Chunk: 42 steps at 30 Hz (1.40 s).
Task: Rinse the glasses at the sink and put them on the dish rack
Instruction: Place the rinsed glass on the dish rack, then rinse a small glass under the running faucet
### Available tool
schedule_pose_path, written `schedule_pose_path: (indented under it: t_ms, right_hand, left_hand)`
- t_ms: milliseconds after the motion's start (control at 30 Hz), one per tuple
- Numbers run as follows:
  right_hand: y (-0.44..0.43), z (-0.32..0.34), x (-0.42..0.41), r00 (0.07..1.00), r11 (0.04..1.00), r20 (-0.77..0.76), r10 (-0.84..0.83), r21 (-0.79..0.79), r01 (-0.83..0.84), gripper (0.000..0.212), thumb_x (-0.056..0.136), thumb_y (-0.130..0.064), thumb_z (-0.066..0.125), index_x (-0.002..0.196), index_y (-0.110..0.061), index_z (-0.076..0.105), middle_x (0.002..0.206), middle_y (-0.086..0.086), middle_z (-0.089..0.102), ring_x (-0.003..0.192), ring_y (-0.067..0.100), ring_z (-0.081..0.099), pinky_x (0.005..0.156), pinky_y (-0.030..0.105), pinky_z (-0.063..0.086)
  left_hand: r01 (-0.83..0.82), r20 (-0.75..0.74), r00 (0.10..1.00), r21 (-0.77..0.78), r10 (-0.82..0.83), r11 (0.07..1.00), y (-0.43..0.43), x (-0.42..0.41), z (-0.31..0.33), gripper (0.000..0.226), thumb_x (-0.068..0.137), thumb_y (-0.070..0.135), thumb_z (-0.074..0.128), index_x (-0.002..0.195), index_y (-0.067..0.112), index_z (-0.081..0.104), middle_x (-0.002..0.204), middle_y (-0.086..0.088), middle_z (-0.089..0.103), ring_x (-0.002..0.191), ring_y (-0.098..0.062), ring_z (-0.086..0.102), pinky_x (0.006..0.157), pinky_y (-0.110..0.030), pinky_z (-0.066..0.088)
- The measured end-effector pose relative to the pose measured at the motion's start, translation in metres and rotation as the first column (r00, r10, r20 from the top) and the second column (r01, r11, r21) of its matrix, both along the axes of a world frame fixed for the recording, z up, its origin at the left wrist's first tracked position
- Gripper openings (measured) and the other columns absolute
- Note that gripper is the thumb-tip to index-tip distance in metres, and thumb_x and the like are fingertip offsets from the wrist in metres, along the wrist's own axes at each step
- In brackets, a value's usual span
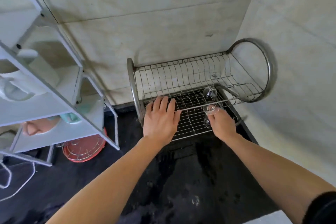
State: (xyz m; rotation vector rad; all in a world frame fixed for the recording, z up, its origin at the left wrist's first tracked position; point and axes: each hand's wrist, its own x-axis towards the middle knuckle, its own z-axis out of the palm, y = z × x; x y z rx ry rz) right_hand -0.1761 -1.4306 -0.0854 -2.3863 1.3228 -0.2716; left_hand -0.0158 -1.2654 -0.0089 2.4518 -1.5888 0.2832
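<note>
Pinched in my right hand (222, 125) is a small clear glass (211, 109), fingers wrapped round its lower part, its mouth up at the front rail of the rack (183, 71). It hangs over the lower grid and I cannot tell whether it touches the wire yet. My left hand (160, 120) is empty, fingers spread flat on the grid just beside.

It feels like a light, stiff, brittle thing, probably wet and so slippery; I judge the body the safest hold, not the thin rim, and a knock on the steel rail could chip it. A second glass (210, 92) sits on the grid just behind, near enough to clink against.

A curved bar crosses the rack's right end, narrowing the room there. The counter (181, 178) below is dark and wet. White shelves (60, 85) stand well off to the left, out of the way.
</note>
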Motion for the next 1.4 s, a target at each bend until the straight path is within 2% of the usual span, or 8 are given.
schedule_pose_path:
  t_ms: [200,533,700,800,933,1100,1233,1400]
  right_hand:
    - [-0.063,-0.027,0.055,0.986,0.969,0.16,-0.047,0.249,0.005,0.029,0.101,-0.028,0.046,0.099,-0.004,0.062,0.089,0.015,0.062,0.086,0.028,0.057,0.068,0.022,0.043]
    - [-0.097,-0.055,0.097,0.914,0.979,0.398,-0.08,0.204,-0.003,0.029,0.1,-0.029,0.045,0.1,-0.009,0.066,0.095,0.012,0.07,0.089,0.03,0.062,0.076,0.036,0.048]
    - [-0.098,-0.057,0.103,0.934,0.953,0.331,-0.138,0.303,0.033,0.026,0.101,-0.022,0.05,0.085,-0.001,0.054,0.069,0.001,0.052,0.059,0.009,0.047,0.049,0.01,0.032]
    - [-0.094,-0.057,0.095,0.953,0.98,0.297,-0.053,0.201,-0.008,0.023,0.096,-0.023,0.058,0.099,0.0,0.062,0.089,0.019,0.063,0.083,0.035,0.059,0.068,0.03,0.04]
    - [-0.078,-0.04,0.077,0.98,0.995,0.197,0.026,0.091,-0.045,0.041,0.093,-0.024,0.063,0.126,-0.001,0.056,0.121,0.021,0.061,0.112,0.038,0.057,0.092,0.043,0.045]
    - [-0.016,-0.017,0.049,0.996,0.993,0.05,0.068,0.097,-0.072,0.033,0.096,-0.03,0.054,0.126,-0.018,0.06,0.123,0.003,0.065,0.105,0.03,0.063,0.082,0.036,0.049]
    - [0.058,-0.006,0.044,0.962,0.965,-0.088,0.259,0.071,-0.254,0.03,0.098,-0.033,0.05,0.121,-0.02,0.063,0.111,-0.005,0.071,0.098,0.022,0.066,0.072,0.031,0.049]
    - [0.171,0.0,0.063,0.891,0.898,-0.112,0.44,0.087,-0.432,0.024,0.095,-0.036,0.052,0.109,-0.024,0.068,0.103,-0.002,0.073,0.096,0.024,0.065,0.075,0.033,0.051]
  left_hand:
    - [-0.038,0.133,0.99,-0.102,0.052,0.994,-0.006,-0.001,-0.014,0.04,0.097,0.039,0.041,0.113,0.013,0.067,0.119,-0.007,0.066,0.112,-0.027,0.061,0.092,-0.044,0.048]
    - [-0.043,0.221,0.972,-0.166,0.08,0.985,-0.009,-0.002,-0.02,0.044,0.095,0.04,0.039,0.111,0.012,0.069,0.113,-0.008,0.069,0.11,-0.028,0.062,0.093,-0.041,0.047]
    - [-0.055,0.217,0.972,-0.151,0.087,0.987,-0.009,-0.001,-0.022,0.045,0.095,0.041,0.039,0.112,0.013,0.069,0.114,-0.007,0.069,0.11,-0.028,0.062,0.094,-0.04,0.046]
    - [-0.057,0.192,0.978,-0.132,0.082,0.99,-0.008,-0.002,-0.018,0.044,0.095,0.041,0.04,0.111,0.012,0.069,0.111,-0.007,0.069,0.108,-0.028,0.062,0.093,-0.04,0.047]
    - [-0.064,0.126,0.989,-0.074,0.073,0.995,-0.005,-0.005,-0.011,0.043,0.097,0.042,0.036,0.104,0.013,0.068,0.102,-0.007,0.067,0.103,-0.028,0.062,0.091,-0.041,0.046]
    - [-0.026,0.053,0.998,-0.16,0.035,0.987,0.021,-0.014,0.006,0.029,0.093,0.03,0.048,0.103,0.011,0.067,0.113,-0.012,0.063,0.108,-0.029,0.058,0.092,-0.044,0.045]
    - [0.017,-0.001,1.0,-0.143,-0.018,0.99,0.1,-0.016,0.01,0.022,0.09,0.021,0.046,0.088,0.01,0.065,0.087,-0.005,0.064,0.078,-0.023,0.059,0.067,-0.037,0.05]
    - [-0.148,-0.021,0.989,-0.018,0.147,0.989,0.236,0.007,0.011,0.019,0.082,0.021,0.045,0.071,0.01,0.057,0.066,-0.006,0.056,0.053,-0.029,0.055,0.042,-0.029,0.033]
